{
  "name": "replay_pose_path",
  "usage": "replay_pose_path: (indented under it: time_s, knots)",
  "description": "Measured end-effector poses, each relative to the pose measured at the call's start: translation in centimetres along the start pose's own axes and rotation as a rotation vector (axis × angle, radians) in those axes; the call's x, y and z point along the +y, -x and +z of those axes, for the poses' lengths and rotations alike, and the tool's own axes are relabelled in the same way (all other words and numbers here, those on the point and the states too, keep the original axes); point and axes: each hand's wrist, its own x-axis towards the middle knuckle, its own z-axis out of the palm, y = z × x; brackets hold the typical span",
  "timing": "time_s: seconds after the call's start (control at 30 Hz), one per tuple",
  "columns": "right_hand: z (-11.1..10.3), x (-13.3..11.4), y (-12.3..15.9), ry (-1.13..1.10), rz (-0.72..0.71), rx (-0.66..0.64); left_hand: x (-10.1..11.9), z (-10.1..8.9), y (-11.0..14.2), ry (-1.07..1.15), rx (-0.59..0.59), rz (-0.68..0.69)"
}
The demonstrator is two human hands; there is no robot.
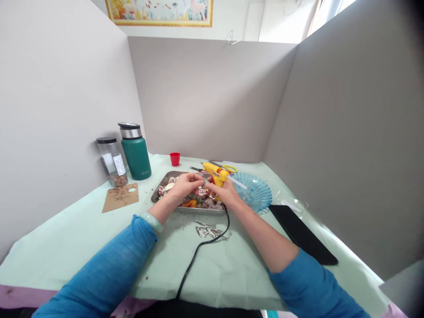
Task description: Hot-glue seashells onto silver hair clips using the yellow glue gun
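My left hand (186,184) is closed in a pinch over the metal tray (175,173). Between its fingertips and those of my right hand is a small grey metallic piece (204,181), too small to name surely. The fingers of my right hand (225,194) are wrapped round a yellow hot glue gun (215,173), whose nozzle points left and whose pale glue stick (237,181) sticks out at the back. Its black cord (195,254) runs down to the table's front edge. Shells, orange pieces and dried bits fill the tray. Several silver metal clips (209,231) lie before it.
A blue glass plate (256,190) and a black flat slab (303,234) lie on the right. Yellow-handled scissors (229,168) and a red cup (175,159) are behind. Left stand a green bottle (136,159), a clear jar (112,163) and a brown board (119,198).
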Motion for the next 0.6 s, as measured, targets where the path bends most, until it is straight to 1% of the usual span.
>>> replay_pose_path:
  time_s: [0.13, 0.23, 0.6]
  knots:
    - [0.0, 0.6, -0.5, 0.072, -0.018, 0.046, 0.3, 0.3, 0.2, -0.135, 0.027, 0.009]
    - [0.1, 0.9, -0.6, 0.106, -0.035, 0.078, 0.5, 0.5, 0.2, -0.196, 0.025, 0.022]
    - [0.1, 1.4, -0.9, 0.107, -0.01, 0.064, 0.4, 0.4, 0.2, -0.21, -0.005, -0.005]
